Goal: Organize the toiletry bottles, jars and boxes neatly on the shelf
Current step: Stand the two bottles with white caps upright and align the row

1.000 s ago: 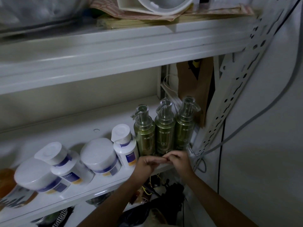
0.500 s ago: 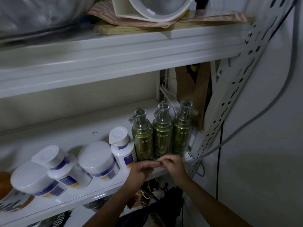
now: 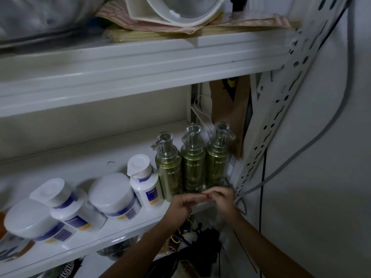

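**Foreground.** Two forearms rise from the lower edge, cut off below the elbow. The left hand (image 3: 181, 204) and right hand (image 3: 223, 198) meet at the front lip of the shelf (image 3: 80, 250), just before the bases of the pump bottles. The left fingers (image 3: 195, 197) lie nearly straight and hold nothing visible. The right fingers (image 3: 213, 194) are bent, tips touching the left's; whether they pinch anything cannot be told. Beneath the shelf, dark clutter (image 3: 200, 243) is too dim to identify.

**Middle.** Three green pump bottles (image 3: 193, 169) stand upright, side against side, at the shelf's right end, the rightmost just beside the perforated upright (image 3: 271, 125). To their left, in a row near the front lip, come a white flip-cap bottle (image 3: 145, 187), a white jar (image 3: 112, 195), a second flip-cap bottle (image 3: 68, 207) and a second jar (image 3: 30, 219), the last two blurred. Bare shelf board lies open behind this white row, back to the rear panel.

**Background.** A brown paper bag (image 3: 228, 109) stands behind the pump bottles, its lower part hidden by them. A grey cable (image 3: 301, 153) runs down the pale wall on the right. The upper shelf (image 3: 120, 77) carries a white round object (image 3: 180, 11), cropped by the top edge.
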